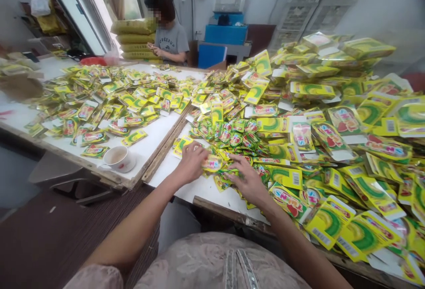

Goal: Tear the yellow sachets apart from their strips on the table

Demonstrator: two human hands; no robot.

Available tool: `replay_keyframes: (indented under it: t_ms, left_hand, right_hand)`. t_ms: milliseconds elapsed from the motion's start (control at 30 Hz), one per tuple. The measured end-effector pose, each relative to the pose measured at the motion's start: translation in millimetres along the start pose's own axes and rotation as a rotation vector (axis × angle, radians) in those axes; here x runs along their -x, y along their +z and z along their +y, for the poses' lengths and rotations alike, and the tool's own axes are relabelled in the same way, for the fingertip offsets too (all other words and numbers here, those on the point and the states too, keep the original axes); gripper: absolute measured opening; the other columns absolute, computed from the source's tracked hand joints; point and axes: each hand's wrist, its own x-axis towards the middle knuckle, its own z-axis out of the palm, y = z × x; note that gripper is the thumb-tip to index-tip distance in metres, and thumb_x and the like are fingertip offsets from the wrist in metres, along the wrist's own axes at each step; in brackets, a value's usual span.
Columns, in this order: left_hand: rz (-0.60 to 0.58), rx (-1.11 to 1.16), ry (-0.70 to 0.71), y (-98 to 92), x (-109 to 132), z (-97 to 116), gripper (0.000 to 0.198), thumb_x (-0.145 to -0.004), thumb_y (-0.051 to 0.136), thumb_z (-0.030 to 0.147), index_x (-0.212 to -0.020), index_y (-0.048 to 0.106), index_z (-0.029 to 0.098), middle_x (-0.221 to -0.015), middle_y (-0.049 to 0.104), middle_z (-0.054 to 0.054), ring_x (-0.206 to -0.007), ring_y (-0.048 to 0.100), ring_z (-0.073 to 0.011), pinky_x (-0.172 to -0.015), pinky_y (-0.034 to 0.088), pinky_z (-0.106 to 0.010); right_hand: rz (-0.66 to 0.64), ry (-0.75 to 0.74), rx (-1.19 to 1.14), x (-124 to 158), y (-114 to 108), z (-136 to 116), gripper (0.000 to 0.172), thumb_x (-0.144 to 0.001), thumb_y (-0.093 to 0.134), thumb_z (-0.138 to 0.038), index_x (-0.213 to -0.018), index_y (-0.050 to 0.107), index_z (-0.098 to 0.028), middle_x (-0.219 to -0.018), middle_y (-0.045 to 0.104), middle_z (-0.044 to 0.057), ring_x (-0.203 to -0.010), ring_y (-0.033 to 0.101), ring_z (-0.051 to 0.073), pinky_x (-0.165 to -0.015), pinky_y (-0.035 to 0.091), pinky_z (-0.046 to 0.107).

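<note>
My left hand (pixel 192 163) is closed at the near edge of the table, its curled fingers against one end of a small yellow carton (pixel 212 163). To its right, my right hand (pixel 248 180) has its fingers apart, reaching over small green sachets at the carton's other end. Just beyond both hands lies a heap of shiny green sachets (pixel 232 135). Flat yellow-and-green cartons (pixel 286 177) crowd up against my right hand and wrist. Part of the left fingertips is hidden behind the hand.
A tall pile of yellow cartons (pixel 345 98) covers the right side. More cartons (pixel 133 98) spread over the left table, where a cup of drink (pixel 117 158) stands near the corner. A wooden strip (pixel 168 143) divides the tables. Another person (pixel 171 36) sits beyond, beside stacked sacks (pixel 134 39).
</note>
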Motion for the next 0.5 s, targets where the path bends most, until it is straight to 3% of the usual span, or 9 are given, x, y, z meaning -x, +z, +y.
replay_keyframes:
  t_ms: [100,200,267,333,433,500]
  left_hand:
    - [0.066,0.101,0.001,0.4,29.5,1.3,0.062,-0.062,0.056,0.004,-0.119,0.058,0.028,-0.138,0.043,-0.009,-0.131,0.025,-0.0346,-0.103,0.023,-0.053]
    - [0.300,0.505,-0.280,12.1,52.4,6.1,0.062,-0.068,0.060,0.017,-0.129,0.048,0.027,-0.145,0.033,-0.010,-0.131,0.031,-0.0320,-0.101,0.032,-0.049]
    - [0.397,0.941,-0.526,22.2,62.7,9.9,0.065,-0.075,0.059,0.031,-0.135,0.036,0.024,-0.134,0.047,-0.014,-0.118,0.049,-0.0271,-0.093,0.042,-0.044]
    - [0.429,1.288,-0.732,30.6,68.9,12.2,0.071,-0.074,0.063,0.039,-0.134,0.032,0.019,-0.110,0.063,-0.013,-0.095,0.062,-0.0216,-0.083,0.049,-0.037]
    - [0.539,1.419,-0.896,34.8,72.9,9.5,0.081,-0.060,0.076,0.037,-0.128,0.035,0.016,-0.080,0.068,-0.003,-0.071,0.065,-0.0164,-0.072,0.051,-0.031]
    - [0.561,1.401,-0.877,31.2,74.7,4.8,0.078,-0.055,0.080,0.034,-0.121,0.042,0.016,-0.074,0.067,0.000,-0.069,0.065,-0.0159,-0.070,0.051,-0.029]
  right_hand:
    - [-0.157,0.028,-0.109,-9.8,24.3,-1.3,0.012,-0.077,0.061,-0.031,-0.081,0.062,-0.020,-0.118,0.058,0.009,-0.109,0.053,0.024,-0.096,0.038,0.041]
    - [-0.114,0.159,-0.240,-10.1,59.2,2.0,0.017,-0.077,0.059,-0.035,-0.083,0.062,-0.019,-0.092,0.064,0.005,-0.087,0.058,0.020,-0.079,0.046,0.035]
    - [-0.088,0.256,-0.313,-5.3,78.8,3.2,0.022,-0.078,0.057,-0.039,-0.087,0.061,-0.019,-0.080,0.063,0.002,-0.076,0.057,0.018,-0.070,0.047,0.031]
    - [-0.142,0.293,-0.369,0.0,90.1,1.1,0.024,-0.079,0.056,-0.041,-0.090,0.061,-0.020,-0.076,0.062,0.001,-0.073,0.057,0.017,-0.067,0.047,0.029]
    - [-0.190,0.203,-0.398,-0.2,88.5,-6.7,0.022,-0.076,0.059,-0.040,-0.086,0.061,-0.020,-0.094,0.063,0.003,-0.089,0.057,0.018,-0.077,0.046,0.031]
    - [-0.123,0.188,-0.400,-9.2,78.7,-12.4,0.025,-0.076,0.059,-0.043,-0.085,0.061,-0.020,-0.099,0.062,0.005,-0.090,0.056,0.019,-0.077,0.046,0.031]
